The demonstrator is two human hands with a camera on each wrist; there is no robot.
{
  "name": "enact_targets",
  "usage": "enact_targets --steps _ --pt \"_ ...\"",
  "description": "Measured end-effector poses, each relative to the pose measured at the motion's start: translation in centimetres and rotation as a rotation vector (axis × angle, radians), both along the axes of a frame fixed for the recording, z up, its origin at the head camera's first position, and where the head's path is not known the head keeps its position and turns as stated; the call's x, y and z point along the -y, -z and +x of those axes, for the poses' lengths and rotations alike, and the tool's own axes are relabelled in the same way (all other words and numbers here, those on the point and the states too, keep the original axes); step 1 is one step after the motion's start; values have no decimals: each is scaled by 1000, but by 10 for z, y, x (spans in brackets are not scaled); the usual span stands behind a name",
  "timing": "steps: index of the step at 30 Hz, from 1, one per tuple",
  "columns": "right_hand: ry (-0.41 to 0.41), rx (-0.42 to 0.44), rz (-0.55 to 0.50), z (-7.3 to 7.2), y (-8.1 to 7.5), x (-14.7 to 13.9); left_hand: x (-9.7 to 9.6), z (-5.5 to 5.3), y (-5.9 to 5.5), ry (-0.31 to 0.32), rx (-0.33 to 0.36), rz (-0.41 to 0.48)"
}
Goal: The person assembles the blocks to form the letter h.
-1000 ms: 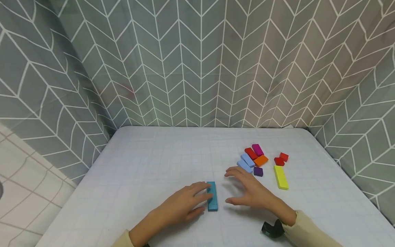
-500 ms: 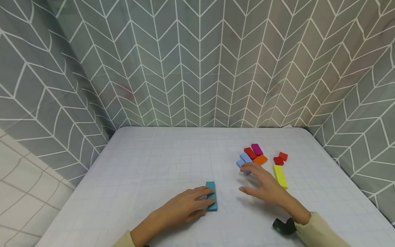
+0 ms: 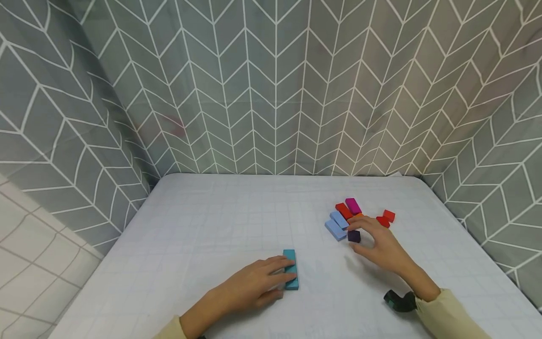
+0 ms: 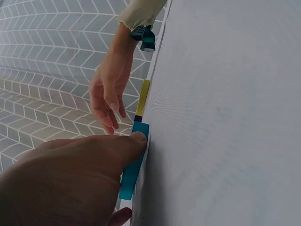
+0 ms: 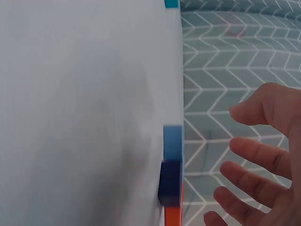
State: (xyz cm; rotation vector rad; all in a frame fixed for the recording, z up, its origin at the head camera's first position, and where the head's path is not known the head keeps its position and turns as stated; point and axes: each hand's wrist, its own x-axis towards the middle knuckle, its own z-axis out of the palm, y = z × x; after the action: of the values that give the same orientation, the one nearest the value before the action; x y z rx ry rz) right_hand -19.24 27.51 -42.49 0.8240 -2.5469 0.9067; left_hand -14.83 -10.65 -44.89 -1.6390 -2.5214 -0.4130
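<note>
My left hand (image 3: 254, 282) lies with extended fingers across a flat teal block (image 3: 290, 286) on the white table; its thumb is beside the block's near end. The left wrist view shows the thumb overlapping the teal block (image 4: 134, 176). Over a small dark purple block (image 3: 354, 236) hovers my right hand (image 3: 378, 245), thumb and fingers spread to either side. In the right wrist view the spread right hand (image 5: 268, 169) is apart from that purple block (image 5: 170, 183). Two light blue blocks (image 3: 336, 230) lie just left of it.
Behind the right hand lie a red block (image 3: 344, 210), a magenta block (image 3: 353, 205) and a partly covered orange one (image 3: 359, 215). Two small red pieces (image 3: 388, 216) sit farther right. The hand hides the yellow block (image 4: 143, 98) from the head view. A patterned curtain (image 3: 271, 94) surrounds the table.
My right hand has moved right, away from beside the teal block and over to the purple block. The left hand's fingers have settled slightly farther across the teal block, which has stayed put.
</note>
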Motion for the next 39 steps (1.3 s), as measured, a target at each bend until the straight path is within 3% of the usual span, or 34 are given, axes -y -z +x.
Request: enact_targets --steps 26,39 --pt "199 145 68 4 -7 -47 1 -1 1 -20 33 -3" --pt "184 227 133 1 -2 -64 0 0 -1 -40 74 -26"
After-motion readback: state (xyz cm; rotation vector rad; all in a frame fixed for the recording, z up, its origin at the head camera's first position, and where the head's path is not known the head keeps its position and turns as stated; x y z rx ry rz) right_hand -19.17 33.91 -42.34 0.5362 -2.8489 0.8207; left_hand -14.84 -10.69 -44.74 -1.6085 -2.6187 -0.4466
